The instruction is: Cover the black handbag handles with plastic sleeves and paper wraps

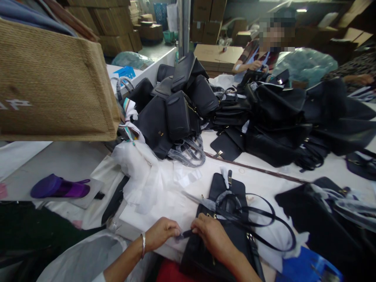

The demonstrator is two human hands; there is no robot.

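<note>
A black handbag (232,235) lies flat on the white table (264,164) right in front of me, its long black straps looping to the right. My left hand (161,233), a bangle on its wrist, is closed in a pinch on a small dark tab or strap end at the bag's left edge. My right hand (213,235) rests on the bag with its fingers closed on the same dark piece (185,234). Clear plastic wrap (226,197) covers the bag's handle. White tissue paper (143,176) is bunched just to the left.
Piles of black handbags (176,105) and more bags (279,121) fill the table's middle. A woven jute bag (53,86) hangs at the upper left. A purple object (55,187) lies at left. Another person (258,58) works at the far side. Cardboard boxes (211,55) stand behind.
</note>
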